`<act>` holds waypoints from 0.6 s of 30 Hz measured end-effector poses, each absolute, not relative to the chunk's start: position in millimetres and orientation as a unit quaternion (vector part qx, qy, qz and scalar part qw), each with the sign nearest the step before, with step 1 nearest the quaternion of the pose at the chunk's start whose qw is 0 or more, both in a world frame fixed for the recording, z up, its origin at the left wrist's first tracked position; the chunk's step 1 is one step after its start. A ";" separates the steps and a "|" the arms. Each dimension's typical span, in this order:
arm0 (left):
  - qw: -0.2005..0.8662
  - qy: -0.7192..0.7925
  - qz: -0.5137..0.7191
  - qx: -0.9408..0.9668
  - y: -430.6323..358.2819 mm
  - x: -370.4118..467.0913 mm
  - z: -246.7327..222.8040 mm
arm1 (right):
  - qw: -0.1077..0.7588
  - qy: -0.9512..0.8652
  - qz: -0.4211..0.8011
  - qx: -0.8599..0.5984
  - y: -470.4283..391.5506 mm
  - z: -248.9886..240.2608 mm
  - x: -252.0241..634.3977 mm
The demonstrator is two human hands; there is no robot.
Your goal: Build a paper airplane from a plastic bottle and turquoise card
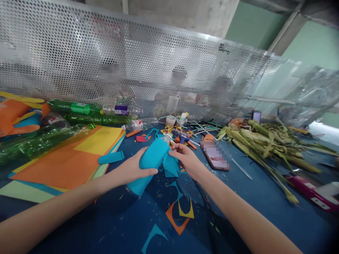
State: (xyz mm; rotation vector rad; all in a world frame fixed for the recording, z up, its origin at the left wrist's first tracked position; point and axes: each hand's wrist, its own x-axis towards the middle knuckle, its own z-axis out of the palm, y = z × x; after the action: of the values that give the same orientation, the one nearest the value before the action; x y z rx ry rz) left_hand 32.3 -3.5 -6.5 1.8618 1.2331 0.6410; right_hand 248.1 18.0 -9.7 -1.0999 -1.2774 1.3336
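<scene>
A clear plastic bottle (167, 137) is tilted over the table, its neck pointing up and away to the right. Blue paper (153, 155) wraps around its body. My left hand (136, 168) grips the wrapped bottle from the left, thumb lying along the near side. At the bottle's right side, my right hand (186, 158) has its fingers curled and pinched at the edge of the blue paper near the shoulder. A loose-looking blue paper flap (171, 165) hangs below those fingertips; whether it is joined to the wrap I cannot tell.
Left lie coloured paper sheets (63, 158), a blue paper roll (111, 157) and green bottles (53, 141). Paper scraps (178, 220) are scattered in front. A glue gun (182, 137) sits behind my hands. Right are a phone (215, 155), corn husks (265, 141) and a magenta object (312, 192). Perforated metal (148, 53) stands behind.
</scene>
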 end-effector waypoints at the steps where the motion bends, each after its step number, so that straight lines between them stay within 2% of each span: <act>1: 0.393 0.488 0.255 0.737 -4.9 33.1 -5.9 | 0.478 -0.524 0.545 -0.447 18.1 -10.2 247.9; 12: 0.391 0.487 0.262 0.736 -13.0 38.9 3.3 | 0.496 -0.531 0.531 -0.436 20.7 -17.4 247.9; 15: 0.433 0.500 0.258 0.704 -14.5 37.7 5.1 | 0.501 -0.531 0.538 -0.422 20.5 -13.1 248.7; 18: 0.536 0.504 0.277 0.618 -18.5 36.4 6.8 | 0.510 -0.532 0.523 -0.429 22.0 -10.9 250.6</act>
State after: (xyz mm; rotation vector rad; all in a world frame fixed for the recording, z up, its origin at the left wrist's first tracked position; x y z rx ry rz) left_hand 36.4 -18.5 6.8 1.4719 1.2001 0.6590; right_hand 250.6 22.0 -10.9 -1.0329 -1.2801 1.2585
